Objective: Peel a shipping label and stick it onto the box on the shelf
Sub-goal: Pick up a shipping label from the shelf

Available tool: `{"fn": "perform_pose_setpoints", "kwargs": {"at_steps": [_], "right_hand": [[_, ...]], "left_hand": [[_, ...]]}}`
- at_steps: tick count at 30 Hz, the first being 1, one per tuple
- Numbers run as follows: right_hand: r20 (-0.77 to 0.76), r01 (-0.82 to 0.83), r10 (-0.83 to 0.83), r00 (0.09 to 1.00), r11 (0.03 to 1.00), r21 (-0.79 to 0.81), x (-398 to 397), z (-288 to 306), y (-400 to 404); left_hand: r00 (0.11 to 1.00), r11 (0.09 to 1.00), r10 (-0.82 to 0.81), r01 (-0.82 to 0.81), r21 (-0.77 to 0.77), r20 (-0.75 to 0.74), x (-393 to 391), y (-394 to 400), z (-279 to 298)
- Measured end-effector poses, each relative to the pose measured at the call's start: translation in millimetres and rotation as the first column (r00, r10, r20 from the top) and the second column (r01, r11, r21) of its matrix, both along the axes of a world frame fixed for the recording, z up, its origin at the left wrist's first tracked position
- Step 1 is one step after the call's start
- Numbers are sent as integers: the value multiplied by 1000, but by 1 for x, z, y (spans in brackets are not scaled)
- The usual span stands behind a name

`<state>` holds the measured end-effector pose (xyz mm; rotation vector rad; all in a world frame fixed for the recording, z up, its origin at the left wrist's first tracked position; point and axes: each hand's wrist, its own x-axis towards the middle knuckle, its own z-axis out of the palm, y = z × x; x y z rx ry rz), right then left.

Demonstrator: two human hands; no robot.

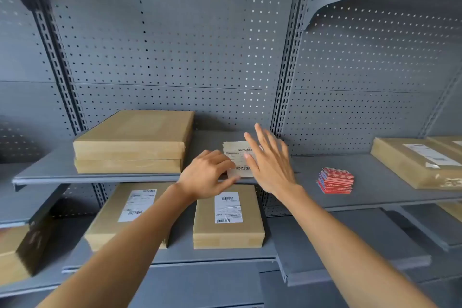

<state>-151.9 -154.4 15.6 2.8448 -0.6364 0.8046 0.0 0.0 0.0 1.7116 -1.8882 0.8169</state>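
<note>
A stack of white shipping labels (pixel 237 155) with barcodes lies on the grey middle shelf (pixel 100 176). My left hand (pixel 207 177) rests at the stack's front left corner, fingers curled onto the label edge. My right hand (pixel 271 160) hovers over the stack's right side, fingers spread, holding nothing. Left of the labels, two unlabelled brown boxes (pixel 132 140) sit stacked on the same shelf. On the shelf below stand a labelled box (pixel 228 217) and a second labelled box (pixel 125 212), partly hidden by my left forearm.
A pile of red cards (pixel 335 180) lies on the shelf to the right. Further right is a labelled flat box (pixel 420 162). Grey pegboard backs the shelves. More cardboard boxes stand on top and at the lower left.
</note>
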Motion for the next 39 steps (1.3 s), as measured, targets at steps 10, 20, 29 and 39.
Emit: {"fn": "perform_pose_setpoints", "kwargs": {"at_steps": [10, 20, 29, 39], "right_hand": [[-53, -39, 40, 998, 999, 8, -13, -24, 7], [-46, -252, 250, 967, 967, -44, -13, -16, 17], [38, -236, 240, 970, 968, -86, -2, 15, 18], [219, -181, 238, 946, 951, -251, 42, 97, 23]], "left_hand": [[999, 1000, -7, 8, -9, 52, -1, 9, -14], [999, 996, 33, -31, -81, 31, 2, 4, 0], [1000, 983, 12, -10, -181, 8, 11, 3, 33], [972, 930, 13, -99, -355, -236, 42, 14, 111]]}}
